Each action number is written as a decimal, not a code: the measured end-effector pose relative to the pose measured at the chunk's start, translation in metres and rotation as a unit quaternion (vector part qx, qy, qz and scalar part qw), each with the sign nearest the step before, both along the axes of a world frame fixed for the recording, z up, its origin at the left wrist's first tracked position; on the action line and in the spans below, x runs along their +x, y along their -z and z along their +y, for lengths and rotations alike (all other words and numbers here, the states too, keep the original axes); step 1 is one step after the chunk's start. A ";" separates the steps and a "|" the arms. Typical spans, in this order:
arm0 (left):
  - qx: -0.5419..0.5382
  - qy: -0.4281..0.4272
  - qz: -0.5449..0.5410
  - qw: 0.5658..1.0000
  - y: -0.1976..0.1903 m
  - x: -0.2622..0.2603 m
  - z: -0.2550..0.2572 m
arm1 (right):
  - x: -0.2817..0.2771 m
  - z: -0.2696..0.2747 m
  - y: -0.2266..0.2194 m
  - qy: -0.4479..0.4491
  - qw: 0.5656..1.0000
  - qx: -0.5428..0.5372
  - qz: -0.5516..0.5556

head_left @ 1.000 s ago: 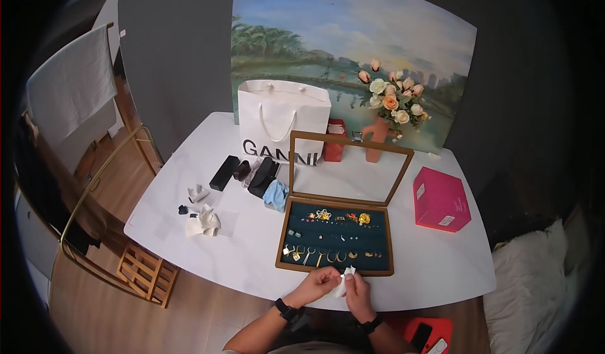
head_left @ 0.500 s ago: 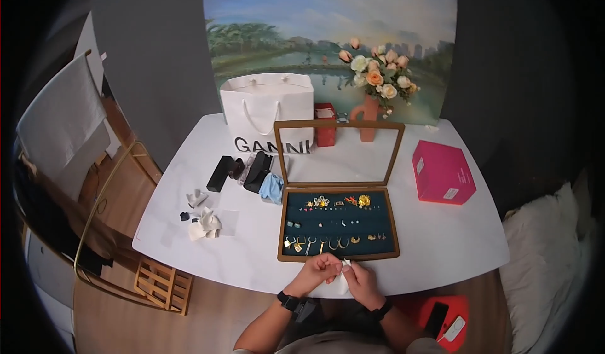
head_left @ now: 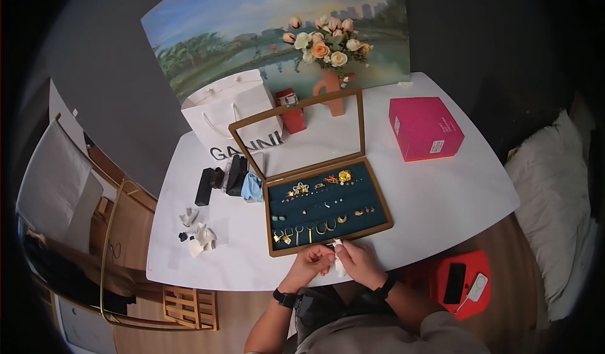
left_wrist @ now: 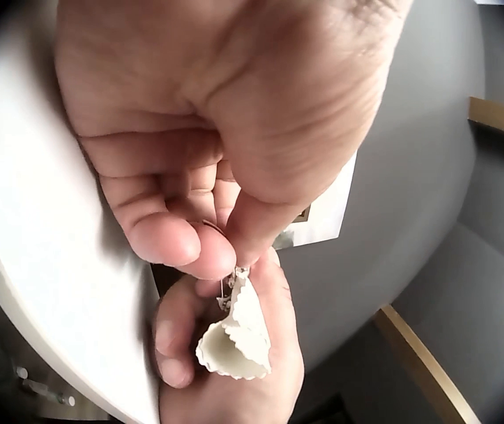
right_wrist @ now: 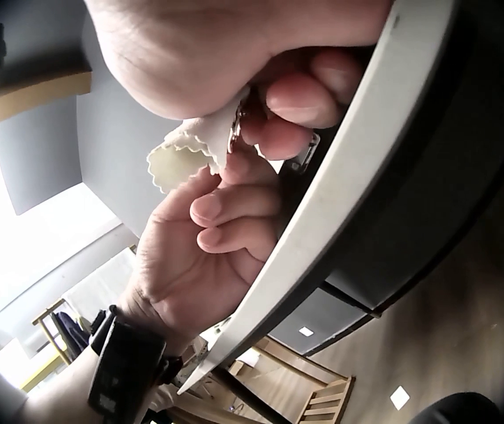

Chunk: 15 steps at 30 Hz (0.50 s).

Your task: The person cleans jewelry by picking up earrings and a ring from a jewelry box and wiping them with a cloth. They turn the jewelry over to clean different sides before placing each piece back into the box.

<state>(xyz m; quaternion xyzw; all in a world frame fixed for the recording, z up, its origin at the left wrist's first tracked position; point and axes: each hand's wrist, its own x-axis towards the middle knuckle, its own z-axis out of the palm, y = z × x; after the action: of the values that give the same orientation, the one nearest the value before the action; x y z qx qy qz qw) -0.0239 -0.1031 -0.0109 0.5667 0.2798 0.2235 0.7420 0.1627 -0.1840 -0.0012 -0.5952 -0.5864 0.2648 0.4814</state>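
Close in front of the jewellery box (head_left: pixel 378 225), my hands meet near the table's front edge. My right hand (head_left: pixel 360 264) holds a white scalloped-edge cloth (left_wrist: pixel 247 331) between thumb and fingers. With thumb and forefinger my left hand (head_left: pixel 307 264) pinches a small, shiny piece of jewellery (left_wrist: pixel 225 302) at the cloth's folds; the fingers hide most of it, and I cannot tell its exact kind. The box's glass lid stands raised. On its dark green lining lie rows of earrings, among them hoops (head_left: pixel 321 228) and a gold flower-shaped piece (head_left: pixel 345 176).
Left of the box are a light blue cloth (head_left: pixel 253 188), black cases (head_left: pixel 236 176) and crumpled white cloth (head_left: pixel 202 239). A white paper bag (head_left: pixel 208 117), a red box (head_left: pixel 293 119) and a flower vase (head_left: pixel 334 95) stand behind. At the right sits a pink box (head_left: pixel 425 129).
The head view has turned, so the table appears rotated and shifted left. Both hands stay together at the box's front edge, still working at the white cloth.
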 end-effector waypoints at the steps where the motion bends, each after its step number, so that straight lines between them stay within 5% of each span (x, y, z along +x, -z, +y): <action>1: 0.004 0.007 0.020 1.000 0.000 0.001 -0.001 | 0.000 0.001 0.003 -0.003 1.000 -0.003 0.011; 8: 0.039 -0.011 0.049 0.998 -0.031 0.001 -0.003 | 0.000 0.003 0.011 -0.013 0.999 0.009 0.031; 15: 0.167 -0.232 0.119 0.951 -0.072 -0.041 0.093 | 0.020 -0.022 0.008 0.045 0.997 0.054 0.012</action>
<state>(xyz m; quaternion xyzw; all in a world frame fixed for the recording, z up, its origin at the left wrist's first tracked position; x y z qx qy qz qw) -0.0649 -0.0105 0.0609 0.6247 0.4483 0.3642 0.5255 0.1829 -0.2055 -0.0095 -0.5910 -0.5663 0.2176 0.5316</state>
